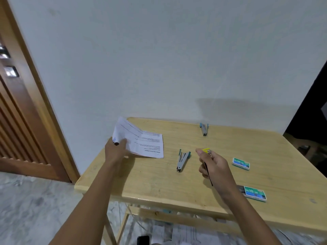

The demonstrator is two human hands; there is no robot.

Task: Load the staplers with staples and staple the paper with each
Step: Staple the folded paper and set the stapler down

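My left hand (115, 150) grips the left edge of a folded printed paper (143, 140) at the table's far left, with part of the sheet lifted. My right hand (213, 165) holds a small yellow stapler (206, 150) above the middle of the table, fingers curled round it. A grey stapler with teal ends (183, 160) lies on the table between my hands. A second grey and blue stapler (204, 129) lies near the back edge. Two green staple boxes sit to the right, one (241, 163) beside my right hand and one (254, 193) near the front edge, slid partly open.
The light wooden folding table (159, 183) stands against a white wall. A wooden door frame (35, 96) is at the left. Papers (177, 234) and a dark object (143, 240) lie on the marble floor under the table.
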